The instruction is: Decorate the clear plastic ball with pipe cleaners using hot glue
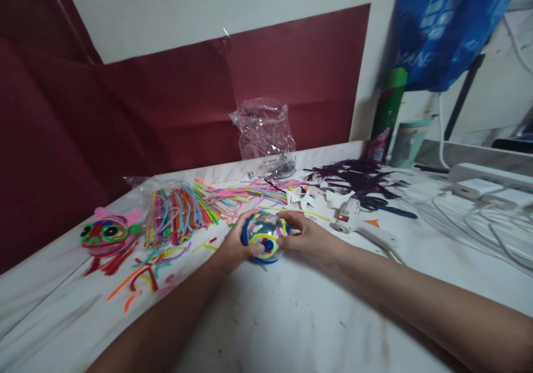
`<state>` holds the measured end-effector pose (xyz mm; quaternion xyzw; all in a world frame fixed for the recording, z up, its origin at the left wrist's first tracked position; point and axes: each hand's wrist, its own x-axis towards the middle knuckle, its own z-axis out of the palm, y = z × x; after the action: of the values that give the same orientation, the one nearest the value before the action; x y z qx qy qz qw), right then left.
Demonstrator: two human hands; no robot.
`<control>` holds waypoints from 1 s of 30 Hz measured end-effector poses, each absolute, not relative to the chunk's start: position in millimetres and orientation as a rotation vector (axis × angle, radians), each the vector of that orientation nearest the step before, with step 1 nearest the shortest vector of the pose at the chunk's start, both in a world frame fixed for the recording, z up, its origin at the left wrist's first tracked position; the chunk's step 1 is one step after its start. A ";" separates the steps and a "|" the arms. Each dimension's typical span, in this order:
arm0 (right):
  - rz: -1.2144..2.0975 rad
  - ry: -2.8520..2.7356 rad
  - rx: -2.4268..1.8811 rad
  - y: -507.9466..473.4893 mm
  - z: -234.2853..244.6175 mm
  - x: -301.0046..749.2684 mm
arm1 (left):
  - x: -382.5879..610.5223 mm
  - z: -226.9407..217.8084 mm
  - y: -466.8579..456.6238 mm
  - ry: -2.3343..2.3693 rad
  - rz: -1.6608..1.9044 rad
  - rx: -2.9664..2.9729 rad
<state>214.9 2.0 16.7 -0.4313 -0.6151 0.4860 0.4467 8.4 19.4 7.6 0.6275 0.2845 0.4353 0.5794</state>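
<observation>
Between my hands is a clear ball (pixel 270 228) trimmed with blue and yellow fuzzy strips, with a blue round eye shape facing me. My left hand (pixel 236 244) wraps round its left side, the thumb pressed on the front. From the right, my right hand (pixel 307 237) grips it, fingertips over the top and thumb near the blue eye. The ball is held low over the white marbled table (pixel 266 317); whether it touches the surface I cannot tell. Right of the hands lies a white glue gun (pixel 362 226). Fingers cover parts of the ball's sides.
A colourful mask-like face (pixel 106 233) sits at the left. Bundled pipe cleaners (pixel 179 212) and cut scraps (pixel 150 276) lie nearer. Behind are a clear plastic bag (pixel 264 131) and dark purple strands (pixel 353 176). Scissors (pixel 389 206), a green cup (pixel 410 142) and a power strip (pixel 491 181) with cables occupy the right.
</observation>
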 end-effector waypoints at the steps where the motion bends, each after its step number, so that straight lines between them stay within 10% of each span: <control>1: 1.202 -1.520 -1.063 2.7 15.5 215.1 | 8.7 7.8 19.2 0.662 1.018 1.473; 30: 1.182 -1.551 -1.024 3.2 13.2 215.0 | 7.9 7.7 19.0 0.675 1.015 1.499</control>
<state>215.0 3.2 13.2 -0.4146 -0.6279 0.4785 0.4527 7.9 19.0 7.7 0.6382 0.2873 0.4321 0.5688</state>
